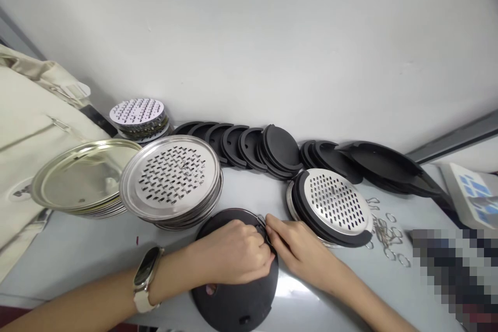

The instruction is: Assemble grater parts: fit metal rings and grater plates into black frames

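A black round plate (237, 303) with a small hole lies near the table's front edge. My left hand (233, 251), a watch on its wrist, is closed over the plate's upper right part; its fingertips are mostly hidden beneath it. My right hand (298, 249) pinches a bent metal wire clip (261, 220) at the plate's upper right rim. The two hands nearly touch there. Just right of them stands a stack topped by a perforated metal grater disc (337, 201) set in a black holder (303, 205).
Loose wire clips (385, 233) lie to the right. Stacked grater plates (171, 176), shiny round pans (85, 176) and small grater discs (137, 112) stand left. Black round holders (252, 148) line the wall, with larger black pans (383, 163) at right. A white box (467, 192) is farther right.
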`<state>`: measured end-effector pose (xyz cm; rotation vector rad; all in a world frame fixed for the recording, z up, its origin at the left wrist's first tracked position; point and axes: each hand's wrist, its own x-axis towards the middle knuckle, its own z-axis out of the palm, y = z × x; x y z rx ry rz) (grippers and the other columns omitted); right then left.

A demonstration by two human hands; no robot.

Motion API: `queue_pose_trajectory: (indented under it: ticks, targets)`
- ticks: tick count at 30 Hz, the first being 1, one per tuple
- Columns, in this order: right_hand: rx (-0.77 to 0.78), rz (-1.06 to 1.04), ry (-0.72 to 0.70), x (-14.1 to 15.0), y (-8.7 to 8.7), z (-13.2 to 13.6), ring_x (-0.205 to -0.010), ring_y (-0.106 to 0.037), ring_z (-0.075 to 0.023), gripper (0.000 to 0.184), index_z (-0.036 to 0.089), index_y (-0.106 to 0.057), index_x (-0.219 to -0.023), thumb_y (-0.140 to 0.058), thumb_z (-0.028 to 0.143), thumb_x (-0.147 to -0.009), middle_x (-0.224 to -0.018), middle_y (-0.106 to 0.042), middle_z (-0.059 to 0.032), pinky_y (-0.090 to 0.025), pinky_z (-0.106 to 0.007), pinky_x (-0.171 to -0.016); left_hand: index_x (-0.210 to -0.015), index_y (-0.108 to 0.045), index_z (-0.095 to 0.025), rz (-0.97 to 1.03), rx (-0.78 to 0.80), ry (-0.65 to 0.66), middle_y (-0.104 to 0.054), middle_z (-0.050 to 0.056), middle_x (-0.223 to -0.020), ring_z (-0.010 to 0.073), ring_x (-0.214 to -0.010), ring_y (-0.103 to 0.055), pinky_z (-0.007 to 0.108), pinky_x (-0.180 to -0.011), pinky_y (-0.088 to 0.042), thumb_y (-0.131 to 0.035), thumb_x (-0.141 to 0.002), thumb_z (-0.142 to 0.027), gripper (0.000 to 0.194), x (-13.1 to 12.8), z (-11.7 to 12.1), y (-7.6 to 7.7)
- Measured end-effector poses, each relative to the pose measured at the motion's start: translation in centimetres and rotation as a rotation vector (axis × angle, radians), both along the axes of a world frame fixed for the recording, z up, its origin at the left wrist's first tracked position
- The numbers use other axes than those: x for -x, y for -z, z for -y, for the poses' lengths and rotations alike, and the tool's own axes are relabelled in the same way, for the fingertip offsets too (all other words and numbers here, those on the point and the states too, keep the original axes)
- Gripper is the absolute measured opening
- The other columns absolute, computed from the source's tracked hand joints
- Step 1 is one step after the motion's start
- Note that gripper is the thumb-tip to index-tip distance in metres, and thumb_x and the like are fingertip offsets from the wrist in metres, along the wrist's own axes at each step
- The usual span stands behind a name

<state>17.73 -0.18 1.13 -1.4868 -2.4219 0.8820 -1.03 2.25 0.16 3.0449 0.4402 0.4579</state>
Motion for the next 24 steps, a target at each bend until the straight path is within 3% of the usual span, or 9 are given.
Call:
queue_pose_trajectory:
  ticks: [24]
  targets:
    - [-0.028,0.047,-0.023,0.04,0.04,0.01,-0.050,-0.045,-0.0140,0.016,0.023,-0.035,-0.082,-0.031,0.015,-0.095,-0.060,-0.047,0.0042,-0.028,-0.026,-0.053,-0.065,-0.052,-0.018,0.009,-0.021,0.021,-0.059,0.001,-0.059,0.0173,-0.054,-0.055,0.032,-0.046,-0.031,-0.051,-0.087,-0.024,0.022,-0.18,-0.12,0.74]
